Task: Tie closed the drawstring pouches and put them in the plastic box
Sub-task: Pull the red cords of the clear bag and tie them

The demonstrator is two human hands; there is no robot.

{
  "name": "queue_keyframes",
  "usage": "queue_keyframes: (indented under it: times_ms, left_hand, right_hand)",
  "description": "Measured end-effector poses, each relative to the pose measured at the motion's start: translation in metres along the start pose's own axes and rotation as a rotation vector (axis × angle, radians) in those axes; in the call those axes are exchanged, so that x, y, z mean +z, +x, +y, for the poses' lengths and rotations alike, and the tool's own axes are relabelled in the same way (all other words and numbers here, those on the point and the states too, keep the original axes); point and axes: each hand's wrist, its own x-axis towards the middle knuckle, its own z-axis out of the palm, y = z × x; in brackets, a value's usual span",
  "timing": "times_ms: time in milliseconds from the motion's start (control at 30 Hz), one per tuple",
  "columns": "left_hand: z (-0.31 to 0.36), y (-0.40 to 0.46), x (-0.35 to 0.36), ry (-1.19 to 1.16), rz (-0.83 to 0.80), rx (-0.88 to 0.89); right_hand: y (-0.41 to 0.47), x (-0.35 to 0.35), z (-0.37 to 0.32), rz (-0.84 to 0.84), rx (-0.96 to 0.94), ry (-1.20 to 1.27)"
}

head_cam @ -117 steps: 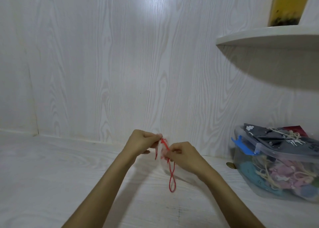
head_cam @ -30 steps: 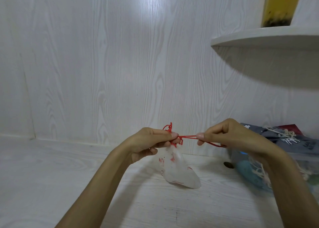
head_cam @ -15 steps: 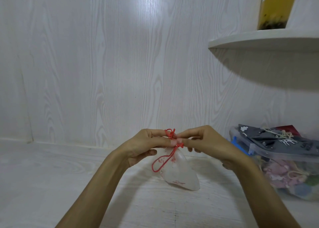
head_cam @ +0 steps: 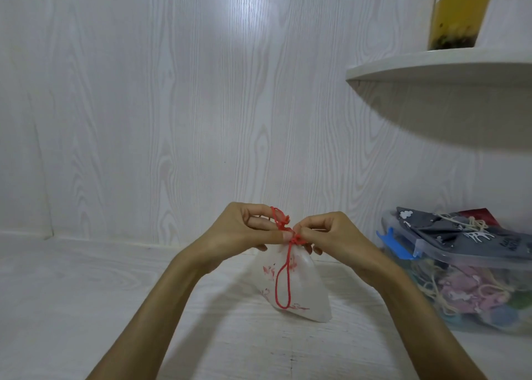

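Tying step: L hand (head_cam: 244, 233) & R hand (head_cam: 331, 235) close together, both pinching red drawstring (head_cam: 283, 281) at neck of white pouch (head_cam: 305, 296), which hangs just above floor. Next, prob: cinch knot, drop pouch into plastic box (head_cam: 460, 258) on R.

**Soft indoor light, glare on the wall, mild wide-angle bend**

Even, cool, fairly bright light fills the scene. A pale glare patch (head_cam: 253, 20) shines high on the white wood-grain wall (head_cam: 144, 106), suggesting a light source above and behind the camera. The curved shelf (head_cam: 437, 63) casts a broad grey shadow (head_cam: 449, 120) beneath it. Fainter shadows lie under the forearms. Straight lines bow slightly near the edges. Detail is a little soft throughout.
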Motion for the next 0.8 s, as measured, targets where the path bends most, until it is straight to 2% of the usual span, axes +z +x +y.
queue_keyframes:
  times_ms: [167, 300, 467, 567, 700, 800]
  left_hand:
    - [0.002, 0.001, 0.003, 0.122, 0.134, 0.109]
    - [0.000, 0.004, 0.007, 0.207, 0.189, 0.131]
    - [-0.006, 0.010, 0.008, 0.254, 0.141, -0.029]
    - [-0.008, 0.015, 0.009, 0.303, 0.168, -0.086]
    - [-0.009, 0.018, 0.018, 0.516, 0.298, -0.010]
    - [-0.012, 0.017, 0.012, 0.516, 0.304, 0.082]
  right_hand:
    - [0.000, -0.001, -0.002, -0.016, 0.022, -0.008]
    - [0.000, 0.001, -0.003, 0.016, 0.005, -0.048]
    - [0.002, 0.005, 0.002, 0.052, 0.067, -0.087]
    - [0.005, 0.008, 0.005, 0.089, 0.110, -0.059]
    - [0.006, 0.016, 0.006, 0.187, 0.013, -0.189]
    - [0.005, 0.018, 0.006, 0.183, -0.086, -0.205]
